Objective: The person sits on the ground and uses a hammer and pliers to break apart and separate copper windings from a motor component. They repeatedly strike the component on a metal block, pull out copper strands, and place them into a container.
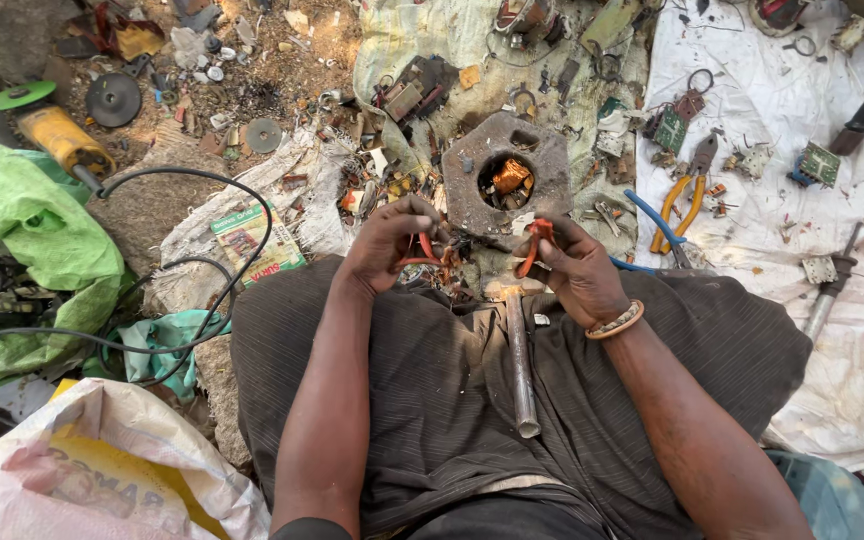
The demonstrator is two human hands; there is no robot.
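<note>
Far out to the left of the left hand's fingers lie a yellow angle grinder with a green disc (52, 130), a crumpled green plastic sheet (32, 225) and a looping black cable (177, 280). Nearer, the left hand (387, 245) has its fingers (414, 210) curled and pinching one end of a bent reddish-orange copper wire (422, 255). Between the two hands and just beyond the fingertips sits a square grey metal motor housing with a round hole showing copper winding (507, 180). Below the fingers, a steel-handled hammer (520, 350) rests on the dark cloth over the lap. The right hand (574, 270), wearing a beaded bracelet, has its fingers (552, 240) closed on another red wire piece (534, 245). Right of them lie orange-handled pliers (687, 195) on a white cloth (852, 330).
</note>
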